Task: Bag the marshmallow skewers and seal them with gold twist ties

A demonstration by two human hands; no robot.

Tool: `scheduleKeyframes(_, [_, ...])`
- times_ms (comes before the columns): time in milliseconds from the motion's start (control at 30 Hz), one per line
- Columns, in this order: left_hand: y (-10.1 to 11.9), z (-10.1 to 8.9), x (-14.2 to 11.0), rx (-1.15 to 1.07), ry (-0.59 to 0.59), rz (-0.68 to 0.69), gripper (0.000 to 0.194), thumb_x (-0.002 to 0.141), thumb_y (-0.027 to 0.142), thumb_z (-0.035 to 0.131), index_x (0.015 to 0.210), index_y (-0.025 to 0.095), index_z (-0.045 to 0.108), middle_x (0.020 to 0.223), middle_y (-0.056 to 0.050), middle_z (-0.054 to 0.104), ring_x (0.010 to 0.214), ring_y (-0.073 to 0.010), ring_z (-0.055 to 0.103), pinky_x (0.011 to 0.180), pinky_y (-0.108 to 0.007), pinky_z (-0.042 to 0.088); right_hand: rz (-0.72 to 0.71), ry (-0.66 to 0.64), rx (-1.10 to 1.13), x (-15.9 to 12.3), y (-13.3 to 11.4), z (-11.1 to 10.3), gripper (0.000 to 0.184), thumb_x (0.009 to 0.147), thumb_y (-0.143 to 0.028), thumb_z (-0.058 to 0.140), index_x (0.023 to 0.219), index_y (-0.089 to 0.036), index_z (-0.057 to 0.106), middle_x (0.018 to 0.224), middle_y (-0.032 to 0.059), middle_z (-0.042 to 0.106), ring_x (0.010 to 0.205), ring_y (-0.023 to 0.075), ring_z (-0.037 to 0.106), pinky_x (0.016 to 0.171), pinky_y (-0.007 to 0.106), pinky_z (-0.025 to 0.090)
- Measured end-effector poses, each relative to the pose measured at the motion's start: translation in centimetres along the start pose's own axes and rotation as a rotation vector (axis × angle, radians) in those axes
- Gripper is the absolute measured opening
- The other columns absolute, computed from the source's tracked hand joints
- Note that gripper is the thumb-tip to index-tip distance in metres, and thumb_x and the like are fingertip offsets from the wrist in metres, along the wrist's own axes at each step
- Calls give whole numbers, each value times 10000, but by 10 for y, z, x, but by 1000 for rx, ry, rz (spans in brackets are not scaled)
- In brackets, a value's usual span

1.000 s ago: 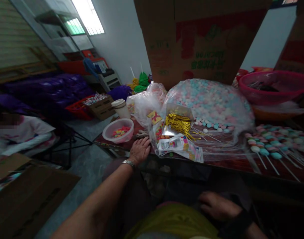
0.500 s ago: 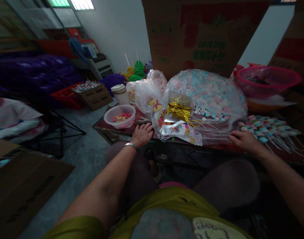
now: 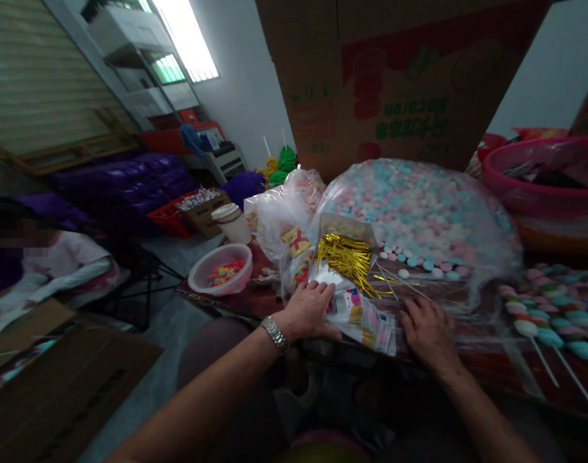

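Observation:
My left hand (image 3: 309, 310), a metal watch at its wrist, lies with fingers outstretched on the left end of a stack of printed plastic wrappers (image 3: 364, 321). To the right of the stack, my right hand (image 3: 429, 331) rests fingers apart on the table, its fingertips by some thin white sticks (image 3: 412, 287). Gold twist ties (image 3: 344, 258) fill a small clear box just beyond the wrappers. Farther back lies a large clear bag of pastel marshmallows (image 3: 419, 206), several of them loose along its front edge. Marshmallow skewers (image 3: 554, 315) lie at the right.
A bowl of colourful candies (image 3: 240, 283) stands at the table's left end, near a white cup (image 3: 232, 222). Behind rises a big cardboard box (image 3: 394, 83). A pink basin (image 3: 544, 186) sits back right. Another person (image 3: 76, 260) sits at the left by an open carton (image 3: 81, 360).
My left hand has moved right, from beside the candy bowl onto the wrappers. My right hand has come inward from near the skewers. The view has swung left and closer to the table.

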State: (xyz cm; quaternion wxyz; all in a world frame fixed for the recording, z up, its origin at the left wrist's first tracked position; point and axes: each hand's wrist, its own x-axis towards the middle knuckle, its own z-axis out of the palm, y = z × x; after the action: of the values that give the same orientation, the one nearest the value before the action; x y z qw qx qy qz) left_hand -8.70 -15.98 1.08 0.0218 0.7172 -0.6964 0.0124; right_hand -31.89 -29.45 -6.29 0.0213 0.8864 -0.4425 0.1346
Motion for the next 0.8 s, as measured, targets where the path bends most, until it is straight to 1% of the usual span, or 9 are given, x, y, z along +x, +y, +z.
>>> scheduleKeyframes(67, [0, 2, 7, 19, -68, -10, 885, 532, 614, 756, 1224, 135, 484, 1153, -137, 589, 1032, -320, 520, 944, -473, 367, -47, 24, -6, 0, -2, 3, 327, 929, -327, 391, 1161, -207, 587, 1284, 100, 517, 1114, 296, 445, 905, 474, 364])
scheduleKeyframes(167, [-11, 6, 3, -20, -52, 32, 754, 628, 514, 742, 1235, 158, 469, 1202, -111, 570, 1087, -288, 496, 997, -448, 313, -104, 55, 9, 0, 0, 8, 317, 919, -321, 416, 1152, -202, 595, 1297, 114, 504, 1113, 312, 448, 891, 493, 374])
scheduleKeyframes(300, [-20, 2, -2, -54, -69, -24, 697, 620, 460, 761, 1196, 168, 498, 1165, -101, 588, 1073, -294, 499, 982, -444, 325, -113, 287, 119, 4, 1, 6, 296, 919, -294, 427, 1065, -144, 635, 1197, 140, 568, 1110, 317, 452, 914, 500, 369])
scheduleKeyframes(400, [-15, -2, 2, -45, -106, -59, 664, 586, 450, 781, 1128, 159, 532, 1096, -109, 603, 1041, -309, 517, 934, -439, 370, -221, 416, 365, 11, -25, -3, 290, 912, -314, 455, 1030, -121, 636, 1096, 134, 608, 1064, 280, 481, 924, 449, 383])
scheduleKeyframes(500, [-7, 1, 3, -42, -91, -66, 750, 575, 541, 759, 1159, 145, 504, 1104, -135, 593, 1027, -325, 529, 894, -448, 394, -270, 277, 568, 19, -71, -10, 380, 846, -366, 566, 1117, -101, 596, 1096, 143, 600, 1022, 273, 499, 894, 418, 409])
scheduleKeyframes(567, [-4, 7, 1, -63, -25, -56, 862, 548, 598, 747, 1215, 133, 460, 1134, -148, 581, 1038, -336, 525, 903, -466, 382, -231, 147, 574, 23, -98, -12, 469, 786, -353, 642, 1172, -97, 565, 1122, 158, 586, 1026, 299, 492, 874, 435, 410])
scheduleKeyframes(600, [-4, 12, 0, -77, 16, -51, 855, 553, 589, 746, 1216, 131, 457, 1135, -146, 581, 1040, -333, 524, 907, -466, 375, -219, 105, 558, 25, -107, -11, 468, 767, -332, 662, 1170, -114, 569, 1112, 151, 590, 1015, 303, 495, 859, 439, 412])
scheduleKeyframes(733, [-9, 27, -1, -157, 141, -48, 540, 647, 415, 722, 1083, 168, 522, 1038, -88, 615, 983, -279, 544, 899, -436, 362, -263, 79, 520, 31, -112, -8, 362, 764, -260, 665, 1107, -175, 589, 1059, 95, 605, 976, 260, 506, 842, 408, 414])
scheduleKeyframes(800, [-13, 28, -1, -202, 171, -54, 500, 638, 400, 733, 1043, 183, 533, 1009, -71, 621, 973, -271, 544, 948, -461, 325, -261, 84, 574, 36, -107, -10, 309, 771, -246, 650, 1058, -155, 582, 1021, 95, 595, 952, 240, 504, 830, 389, 416])
